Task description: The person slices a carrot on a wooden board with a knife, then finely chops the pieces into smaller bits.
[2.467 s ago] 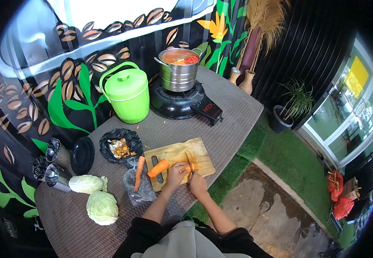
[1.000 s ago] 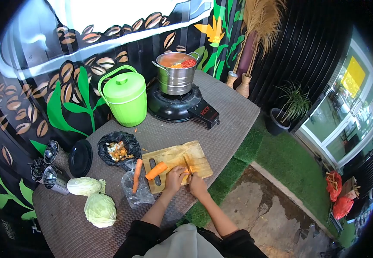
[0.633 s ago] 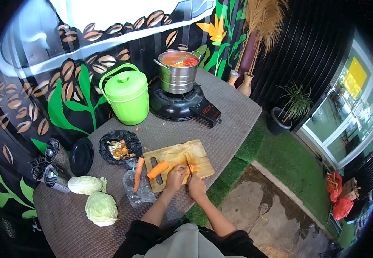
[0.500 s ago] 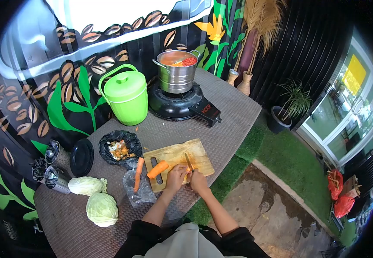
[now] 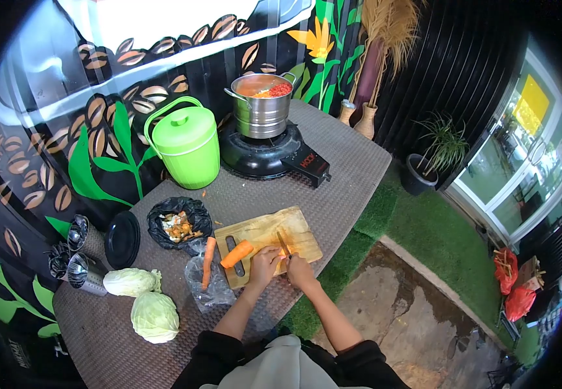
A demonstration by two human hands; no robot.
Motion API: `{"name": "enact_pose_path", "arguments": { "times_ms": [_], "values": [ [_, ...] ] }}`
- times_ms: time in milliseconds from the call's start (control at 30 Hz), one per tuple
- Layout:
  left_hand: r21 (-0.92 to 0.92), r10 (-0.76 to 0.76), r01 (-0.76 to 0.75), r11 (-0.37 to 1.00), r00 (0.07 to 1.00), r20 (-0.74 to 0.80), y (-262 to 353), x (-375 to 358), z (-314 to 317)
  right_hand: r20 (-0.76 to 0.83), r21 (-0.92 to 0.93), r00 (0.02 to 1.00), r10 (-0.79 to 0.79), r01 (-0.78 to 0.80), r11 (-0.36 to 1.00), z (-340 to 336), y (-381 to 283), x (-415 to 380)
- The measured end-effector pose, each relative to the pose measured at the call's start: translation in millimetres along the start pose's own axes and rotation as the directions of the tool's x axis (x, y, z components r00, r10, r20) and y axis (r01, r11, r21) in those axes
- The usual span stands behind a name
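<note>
On the wooden cutting board (image 5: 290, 223), my right hand (image 5: 301, 273) is closed around the handle of a knife (image 5: 284, 243), its blade pointing away from me. My left hand (image 5: 266, 264) presses a piece of carrot (image 5: 282, 253) beside the blade; the fingers partly hide it. A thick carrot piece (image 5: 237, 254) lies at the board's left, near the handle slot. Left of the board, a long thin carrot (image 5: 207, 264) rests on a clear plastic bag (image 5: 217, 296). Behind it is a black bag (image 5: 162, 236) with peelings.
Two cabbages (image 5: 155, 317) (image 5: 130, 282) lie at the left near cutlery holders (image 5: 86, 273) and black plates (image 5: 122, 239). Toward the wall stand a green lidded bucket (image 5: 187, 149) and a metal pot (image 5: 261, 117) on a black stove (image 5: 255, 159).
The view has shifted slightly. My right hand and the knife have moved very little, and my left hand remains at the carrot piece.
</note>
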State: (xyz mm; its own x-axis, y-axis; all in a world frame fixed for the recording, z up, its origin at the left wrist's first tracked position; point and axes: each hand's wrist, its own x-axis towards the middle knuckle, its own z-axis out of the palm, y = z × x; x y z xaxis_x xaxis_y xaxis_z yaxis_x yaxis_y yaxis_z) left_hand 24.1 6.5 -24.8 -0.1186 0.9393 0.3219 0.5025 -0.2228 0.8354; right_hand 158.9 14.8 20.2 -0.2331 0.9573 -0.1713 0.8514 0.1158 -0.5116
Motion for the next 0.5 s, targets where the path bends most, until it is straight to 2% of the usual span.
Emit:
{"name": "enact_pose_path", "arguments": {
  "times_ms": [33,100,233,333,400,500],
  "values": [
    [-0.001,0.0,0.0,1.0,1.0,0.0,-3,0,0,0.0,-0.001,1.0,0.0,0.0,1.0,5,-1,-3],
    [0.038,0.045,-0.044,0.998,0.999,-0.014,-3,1,1,-0.074,0.047,0.986,0.149,-0.146,0.988,20,-6,-12],
    [0.014,-0.009,0.009,1.0,1.0,0.001,4,0,-3,-0.101,0.048,0.986,0.133,-0.129,0.99,26,-9,-10],
    [-0.006,-0.016,0.016,1.0,1.0,-0.008,4,0,-2,-0.059,0.048,0.994,0.087,-0.085,0.995,12,-1,4],
    [0.028,-0.01,0.01,1.0,1.0,0.012,2,0,-2,0.012,0.044,1.0,-0.003,0.003,0.999,3,5,7],
    [0.02,0.0,0.0,1.0,1.0,0.005,0,0,-1,-0.044,0.043,0.997,0.059,-0.057,0.997,13,-2,-5]
  ]
}}
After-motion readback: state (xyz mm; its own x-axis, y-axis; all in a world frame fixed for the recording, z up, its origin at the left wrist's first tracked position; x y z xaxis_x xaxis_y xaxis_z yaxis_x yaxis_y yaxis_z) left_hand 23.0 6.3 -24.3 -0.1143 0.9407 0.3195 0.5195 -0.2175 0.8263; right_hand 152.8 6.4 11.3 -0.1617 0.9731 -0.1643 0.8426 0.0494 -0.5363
